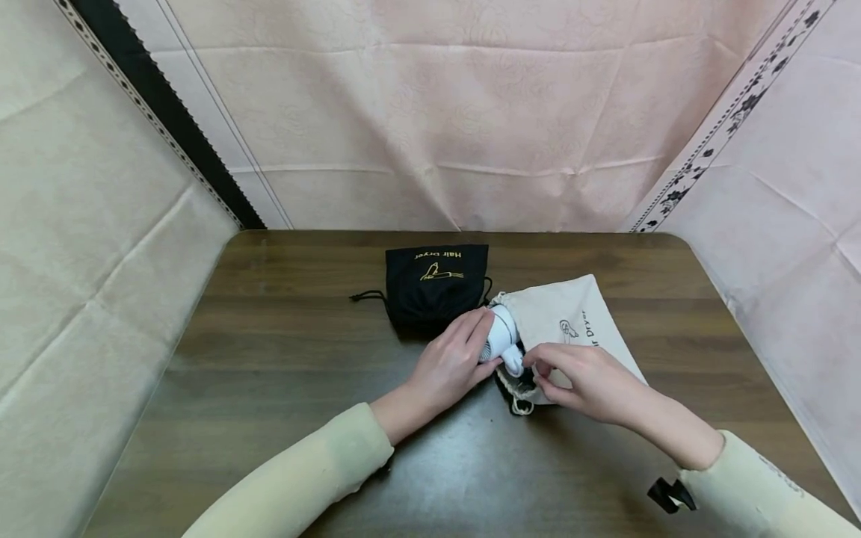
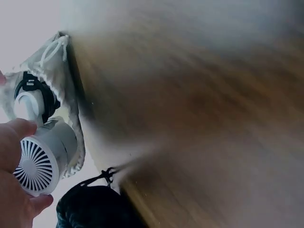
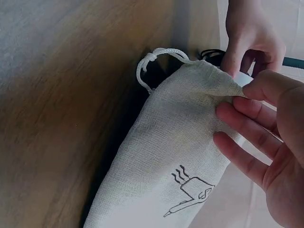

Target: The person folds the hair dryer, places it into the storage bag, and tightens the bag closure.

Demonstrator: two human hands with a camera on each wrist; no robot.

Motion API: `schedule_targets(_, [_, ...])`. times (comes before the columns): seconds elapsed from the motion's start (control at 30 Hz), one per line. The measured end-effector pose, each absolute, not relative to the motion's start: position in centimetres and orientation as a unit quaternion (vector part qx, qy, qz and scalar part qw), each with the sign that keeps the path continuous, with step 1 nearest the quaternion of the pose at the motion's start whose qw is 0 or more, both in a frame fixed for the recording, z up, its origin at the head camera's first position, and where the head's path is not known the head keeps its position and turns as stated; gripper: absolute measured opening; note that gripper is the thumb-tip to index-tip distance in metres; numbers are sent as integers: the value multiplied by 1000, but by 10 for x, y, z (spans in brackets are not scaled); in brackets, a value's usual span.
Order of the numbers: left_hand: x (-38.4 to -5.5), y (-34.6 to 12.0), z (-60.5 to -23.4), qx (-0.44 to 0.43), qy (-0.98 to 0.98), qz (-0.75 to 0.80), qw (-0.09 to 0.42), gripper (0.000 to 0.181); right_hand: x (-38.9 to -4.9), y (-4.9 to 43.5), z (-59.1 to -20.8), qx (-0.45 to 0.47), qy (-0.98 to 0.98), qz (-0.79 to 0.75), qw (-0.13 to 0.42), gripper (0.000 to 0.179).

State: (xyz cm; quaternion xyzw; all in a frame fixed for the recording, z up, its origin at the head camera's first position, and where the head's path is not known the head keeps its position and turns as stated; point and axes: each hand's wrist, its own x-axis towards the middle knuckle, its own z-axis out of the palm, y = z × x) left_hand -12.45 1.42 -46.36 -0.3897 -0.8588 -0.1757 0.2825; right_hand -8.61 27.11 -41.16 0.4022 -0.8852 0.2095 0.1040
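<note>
A white hair dryer [image 1: 503,332] lies at the mouth of a cream drawstring bag [image 1: 548,299]. My left hand [image 1: 449,360] grips the dryer's round body from the vented end, thumb and fingers on either side of the vent. The dryer's folded handle and its dark coiled cord [image 2: 47,97] sit inside the bag's opening in the left wrist view. My right hand [image 1: 592,379] pinches the rim of the cream bag between thumb and forefinger, as the right wrist view shows. Its other fingertips rest against the cloth. A hair dryer drawing is printed on the bag.
Beyond my left hand lies a black drawstring bag [image 1: 437,280] with gold "Hair Dryer" lettering, its cord stretching left. Both bags are on a brown wooden table [image 1: 282,329]. Pale cloth curtains [image 1: 430,119] hang behind the table and at both sides.
</note>
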Motion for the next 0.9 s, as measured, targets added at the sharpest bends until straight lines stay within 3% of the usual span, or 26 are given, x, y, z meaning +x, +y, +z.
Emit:
schedule_targets(0.17, [-121,21,-467,-402,-857,-159,282,71,-89,273,-412,403,-883,207,123,38])
schedule_targets(0.57, [-112,36,-474,-391,-877,-96,263,82,-85,281,-415,403,-883,213,112,36])
schedule_targets(0.77, [-105,29,-471,-400,-894,-88,184,89,-79,285,-415,399,-889,203,98,36])
schedule_targets(0.9, [-107,18,-459,-415,-894,-121,116,83,-77,287,-414,397,-891,198,96,36])
